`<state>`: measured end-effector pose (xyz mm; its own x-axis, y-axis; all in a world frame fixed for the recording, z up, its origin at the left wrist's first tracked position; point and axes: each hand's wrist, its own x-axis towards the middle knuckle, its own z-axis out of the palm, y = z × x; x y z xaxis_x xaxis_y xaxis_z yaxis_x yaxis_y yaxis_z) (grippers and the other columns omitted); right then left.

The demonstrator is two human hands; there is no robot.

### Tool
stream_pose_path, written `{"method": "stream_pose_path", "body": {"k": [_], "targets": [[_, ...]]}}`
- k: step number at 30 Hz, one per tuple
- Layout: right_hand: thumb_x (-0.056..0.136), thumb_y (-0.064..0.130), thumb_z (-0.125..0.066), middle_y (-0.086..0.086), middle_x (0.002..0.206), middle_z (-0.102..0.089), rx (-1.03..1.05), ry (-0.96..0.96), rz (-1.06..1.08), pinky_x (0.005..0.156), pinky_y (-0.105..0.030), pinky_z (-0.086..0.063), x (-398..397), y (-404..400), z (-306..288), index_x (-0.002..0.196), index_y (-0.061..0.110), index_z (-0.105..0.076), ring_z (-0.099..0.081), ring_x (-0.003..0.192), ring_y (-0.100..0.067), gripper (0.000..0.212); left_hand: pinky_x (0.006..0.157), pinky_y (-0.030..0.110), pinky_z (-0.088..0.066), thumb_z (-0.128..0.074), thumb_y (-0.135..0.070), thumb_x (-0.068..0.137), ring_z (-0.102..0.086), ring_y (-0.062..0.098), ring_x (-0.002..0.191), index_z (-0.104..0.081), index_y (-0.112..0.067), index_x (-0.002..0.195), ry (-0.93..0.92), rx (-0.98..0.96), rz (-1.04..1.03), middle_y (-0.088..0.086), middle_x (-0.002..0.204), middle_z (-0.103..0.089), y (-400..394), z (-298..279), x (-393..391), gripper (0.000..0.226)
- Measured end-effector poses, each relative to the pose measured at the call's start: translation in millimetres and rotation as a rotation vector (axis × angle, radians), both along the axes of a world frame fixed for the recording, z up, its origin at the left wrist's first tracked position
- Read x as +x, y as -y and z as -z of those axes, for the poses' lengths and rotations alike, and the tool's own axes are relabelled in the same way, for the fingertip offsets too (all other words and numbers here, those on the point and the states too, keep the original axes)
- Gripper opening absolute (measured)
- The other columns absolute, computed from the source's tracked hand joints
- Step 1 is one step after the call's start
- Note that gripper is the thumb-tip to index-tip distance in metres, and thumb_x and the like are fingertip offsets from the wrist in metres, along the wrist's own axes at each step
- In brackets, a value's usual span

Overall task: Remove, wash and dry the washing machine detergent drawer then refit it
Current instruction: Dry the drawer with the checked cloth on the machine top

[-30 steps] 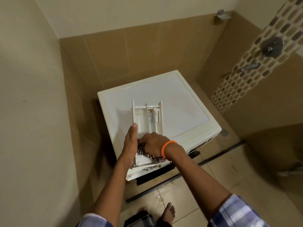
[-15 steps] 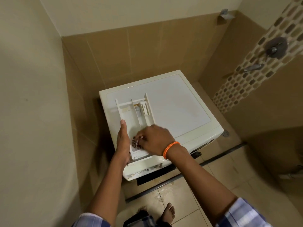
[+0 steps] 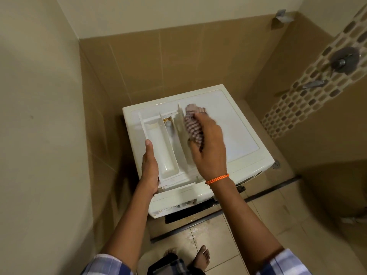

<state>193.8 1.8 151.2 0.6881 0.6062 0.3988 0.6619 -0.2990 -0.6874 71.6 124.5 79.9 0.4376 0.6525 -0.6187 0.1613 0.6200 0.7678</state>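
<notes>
— What was the biggest thing in view?

— The washer (image 3: pixel 234 135), white, set in the corner of a tiled room, its flat top facing up. Tan tiles ran along the walls (image 3: pixel 178 60) behind it and the floor (image 3: pixel 218 245) in front looked wet in a patch.

— And the drawer?

— The drawer (image 3: pixel 168 147) was out of the machine and lay over the washer's top on its left side, long way pointing toward the back wall, open side up. Its compartments showed: a long trough on the left, a narrower middle part with a small cap, and a tall divider on the right.

— How were the hands placed?

— The left hand (image 3: pixel 150 167) held the drawer by its left wall near the front end, thumb lying along the rim; the other fingers were hidden beneath. The right hand (image 3: pixel 208 147) had its grip closed around a checked cloth (image 3: pixel 193 126), which pressed against the drawer's right wall. That hand and cloth were blurred.

— Anything smaller?

— An orange band (image 3: pixel 217 178) on the right wrist, plaid sleeves (image 3: pixel 284 262) at the bottom edge, and a bare foot (image 3: pixel 201 257) on the floor. On the right wall, over a mosaic strip, sat a tap (image 3: pixel 344 60) with a spout below.
</notes>
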Motion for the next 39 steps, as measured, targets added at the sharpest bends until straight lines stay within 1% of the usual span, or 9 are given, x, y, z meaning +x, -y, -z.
{"method": "stream_pose_path", "body": {"k": [4, 9, 12, 16, 19, 24, 32, 36, 39], "targets": [[0.092, 0.015, -0.067, -0.007, 0.159, -0.043, -0.492, 0.378, -0.19, 0.085, -0.042, -0.06, -15, -7, 29, 0.152, 0.014, -0.049, -0.049, 0.121, -0.03, 0.062, 0.119, 0.058, -0.04, -0.042, -0.112, 0.055, -0.05, 0.027, 0.144, -0.04, -0.044, 0.156, -0.026, 0.056, 0.03, -0.003, 0.158, -0.051, 0, 11, 4, 0.122], [0.087, 0.018, -0.077, -0.017, 0.15, -0.043, -0.608, 0.359, -0.1, 0.082, -0.041, -0.061, -22, -11, 32, 0.144, 0.016, -0.054, -0.053, 0.117, -0.033, 0.062, 0.125, 0.056, -0.032, -0.035, -0.104, 0.07, -0.041, 0.027, 0.151, -0.035, -0.038, 0.16, -0.075, 0.166, 0.047, -0.002, 0.165, -0.042, 5, -15, 7, 0.112], [0.081, 0.01, -0.074, -0.014, 0.143, -0.044, -0.642, 0.294, -0.108, 0.074, -0.038, -0.059, -24, -13, 30, 0.136, 0.016, -0.06, -0.053, 0.111, -0.032, 0.057, 0.125, 0.055, -0.033, -0.035, -0.102, 0.073, -0.041, 0.027, 0.151, -0.035, -0.033, 0.161, -0.092, 0.17, 0.023, 0.0, 0.165, -0.042, 2, -22, 10, 0.112], [0.087, 0.015, -0.065, -0.009, 0.127, -0.045, -0.72, 0.204, -0.106, 0.063, -0.036, -0.044, -18, -17, 22, 0.12, 0.02, -0.065, -0.052, 0.102, -0.031, 0.034, 0.129, 0.048, -0.025, -0.03, -0.074, 0.102, -0.033, 0.025, 0.156, -0.03, -0.03, 0.164, -0.105, 0.204, 0.049, -0.001, 0.169, -0.035, 3, -26, 14, 0.076], [0.091, 0.024, -0.064, -0.006, 0.12, -0.042, -0.805, 0.119, -0.14, 0.067, -0.035, -0.041, -12, -20, 15, 0.119, 0.023, -0.068, -0.052, 0.104, -0.029, 0.029, 0.127, 0.043, -0.022, -0.029, -0.066, 0.106, -0.028, 0.021, 0.158, -0.029, -0.03, 0.164, -0.114, 0.262, 0.085, -0.004, 0.172, -0.03, 7, -28, 13, 0.069], [0.091, 0.024, -0.066, -0.005, 0.129, -0.041, -0.929, -0.014, -0.249, 0.081, -0.038, -0.048, -12, -17, 11, 0.138, 0.027, -0.064, -0.05, 0.115, -0.027, 0.047, 0.127, 0.042, -0.022, -0.029, -0.062, 0.108, -0.028, 0.019, 0.158, -0.03, -0.027, 0.164, -0.116, 0.31, 0.102, -0.003, 0.171, -0.03, 5, -34, 10, 0.067], [0.097, 0.027, -0.062, -0.005, 0.127, -0.045, -0.981, -0.133, -0.324, 0.097, -0.046, -0.051, -6, -17, 1, 0.134, 0.018, -0.063, -0.049, 0.121, -0.027, 0.038, 0.127, 0.042, -0.022, -0.03, -0.062, 0.107, -0.027, 0.02, 0.158, -0.029, -0.028, 0.165, -0.137, 0.274, 0.097, -0.004, 0.172, -0.029, 12, -29, 5, 0.067], [0.092, 0.022, -0.063, -0.004, 0.107, -0.054, -1.017, -0.383, -0.267, 0.086, -0.04, -0.048, 4, -19, -3, 0.114, 0.013, -0.051, -0.055, 0.098, -0.028, 0.027, 0.127, 0.042, -0.021, -0.03, -0.064, 0.107, -0.027, 0.019, 0.158, -0.029, -0.029, 0.165, -0.131, 0.257, 0.126, -0.005, 0.172, -0.029, 16, -25, 4, 0.068], [0.082, 0.008, -0.068, -0.013, 0.106, -0.064, -1.014, -0.563, -0.347, 0.074, -0.041, -0.055, 17, -22, -5, 0.097, 0.006, -0.06, -0.061, 0.085, -0.023, 0.017, 0.128, 0.045, -0.02, -0.028, -0.066, 0.106, -0.025, 0.02, 0.159, -0.027, -0.031, 0.165, -0.138, 0.223, 0.118, -0.005, 0.173, -0.026, 14, -26, 7, 0.069]]}}
